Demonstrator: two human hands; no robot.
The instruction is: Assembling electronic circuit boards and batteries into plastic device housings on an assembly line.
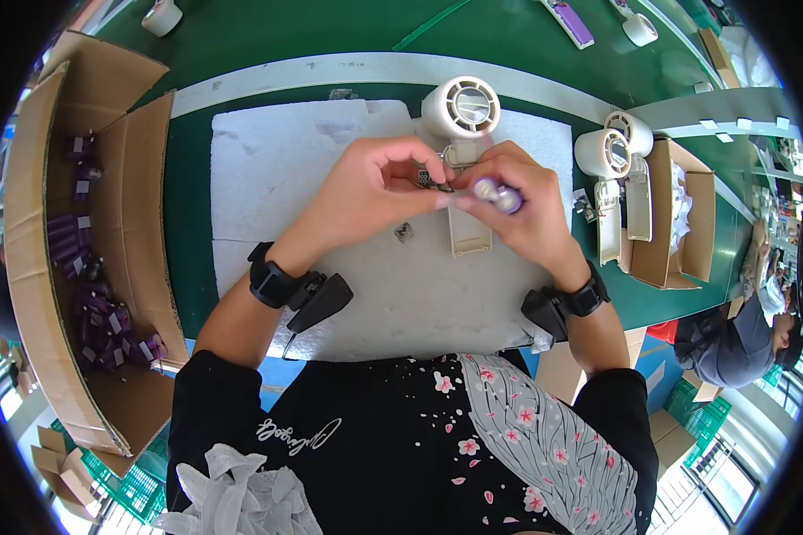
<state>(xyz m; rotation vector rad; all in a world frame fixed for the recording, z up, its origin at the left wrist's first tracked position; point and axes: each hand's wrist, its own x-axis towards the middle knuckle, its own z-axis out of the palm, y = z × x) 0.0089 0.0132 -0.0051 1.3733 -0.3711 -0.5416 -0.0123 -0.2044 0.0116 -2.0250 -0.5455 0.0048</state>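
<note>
On the white foam pad [277, 178] lies an open cream-coloured handheld fan housing, its round grilled head [469, 105] at the far side and its hollow handle [470, 234] toward me. My left hand [370, 192] is closed, thumb and fingertips pinching a small dark part [426, 178] by the neck of the housing. My right hand [531, 201] is closed over the handle, gripping a purple-wrapped battery pack [498, 195] with two shiny round ends. The fingertips of both hands nearly meet. Whether they share a wire is too small to tell.
A small metallic part [404, 233] lies on the pad. The cardboard box [129, 232] at left holds several purple packs [107, 325]. More fan housings [605, 165] and a smaller box [665, 232] stand at right. A person [732, 348] sits beyond.
</note>
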